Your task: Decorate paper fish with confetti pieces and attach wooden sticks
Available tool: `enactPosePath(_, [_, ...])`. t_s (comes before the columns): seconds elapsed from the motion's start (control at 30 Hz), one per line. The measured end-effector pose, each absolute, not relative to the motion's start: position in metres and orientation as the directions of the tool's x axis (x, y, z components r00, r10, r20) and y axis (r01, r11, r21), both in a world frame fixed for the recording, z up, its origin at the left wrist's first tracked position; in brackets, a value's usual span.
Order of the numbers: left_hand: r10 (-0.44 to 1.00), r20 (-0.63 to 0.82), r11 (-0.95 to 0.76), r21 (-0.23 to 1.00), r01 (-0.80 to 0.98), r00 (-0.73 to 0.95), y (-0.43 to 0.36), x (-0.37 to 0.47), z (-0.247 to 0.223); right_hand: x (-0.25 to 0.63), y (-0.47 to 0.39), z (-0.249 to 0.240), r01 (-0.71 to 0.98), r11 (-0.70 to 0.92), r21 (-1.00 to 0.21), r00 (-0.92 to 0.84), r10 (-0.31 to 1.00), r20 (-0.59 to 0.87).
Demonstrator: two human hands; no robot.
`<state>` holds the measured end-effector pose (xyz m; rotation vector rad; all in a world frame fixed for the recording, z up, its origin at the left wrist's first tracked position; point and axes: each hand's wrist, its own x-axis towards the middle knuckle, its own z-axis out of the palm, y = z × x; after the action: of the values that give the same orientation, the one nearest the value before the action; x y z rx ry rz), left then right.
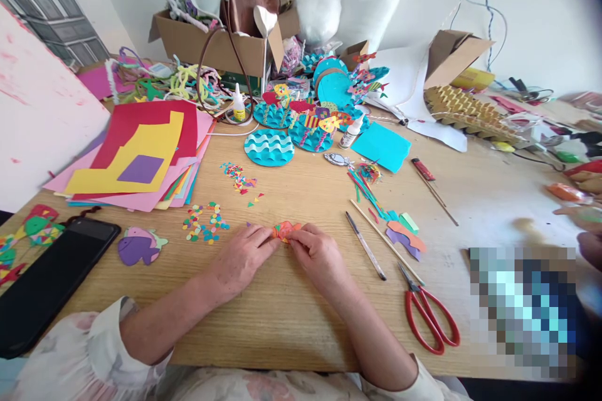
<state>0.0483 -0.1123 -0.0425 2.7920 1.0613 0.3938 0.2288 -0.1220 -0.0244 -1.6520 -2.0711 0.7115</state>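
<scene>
A small orange paper cutout with coloured bits on it lies at the middle of the table, partly covered by fingers. My left hand presses its fingertips on the left end of it. From the other side, my right hand pinches the right end between thumb and fingers. Left of my hands are scattered paper dots, and beyond them small paper triangles. A purple and pink paper fish lies farther left. Right of my right hand are a pen and a thin wooden stick.
Red-handled scissors lie front right, a black phone front left. Coloured paper sheets are stacked at left. White glue bottles and blue wavy ovals stand behind. Another person's hand shows at the right edge.
</scene>
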Motion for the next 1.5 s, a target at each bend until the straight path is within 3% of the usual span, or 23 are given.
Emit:
enactPosePath(0.5, [0.676, 0.190, -0.736, 0.221, 0.639, 0.712, -0.113, 0.047, -0.047, 0.227, -0.124, -0.023, 0.792, 0.206, -0.575, -0.262, 0.965, -0.014])
enactPosePath(0.67, [0.698, 0.205, -0.712, 0.308, 0.631, 0.687, -0.113, 0.048, -0.045, 0.235, -0.126, -0.018, 0.701, 0.256, -0.665, -0.208, 0.966, 0.152])
enactPosePath(0.83, [0.751, 0.249, -0.639, 0.507, 0.578, 0.612, -0.104, 0.040, -0.025, 0.247, -0.135, -0.009, 0.667, 0.341, -0.662, -0.188, 0.937, 0.293])
enactPosePath(0.93, [0.796, 0.293, -0.599, 0.512, 0.616, 0.530, -0.087, 0.027, -0.006, 0.252, -0.141, -0.013, 0.657, 0.361, -0.662, -0.175, 0.927, 0.332])
enactPosePath(1.07, [0.899, 0.161, -0.427, 0.534, 0.730, 0.408, -0.056, 0.009, 0.020, 0.254, -0.144, -0.023, 0.644, 0.386, -0.661, -0.176, 0.915, 0.364])
enactPosePath(1.23, [0.948, -0.059, -0.257, 0.433, 0.864, 0.311, -0.020, 0.001, 0.033, 0.251, -0.146, -0.031, 0.613, 0.428, -0.664, -0.187, 0.896, 0.404])
enactPosePath(1.33, [0.932, -0.109, -0.296, 0.320, 0.900, 0.345, -0.003, 0.002, 0.023, 0.251, -0.145, -0.033, 0.594, 0.434, -0.677, -0.191, 0.894, 0.406])
enactPosePath(1.5, [0.904, -0.147, -0.361, 0.239, 0.901, 0.401, 0.013, 0.009, 0.000, 0.257, -0.145, -0.034, 0.589, 0.407, -0.698, -0.147, 0.904, 0.402])
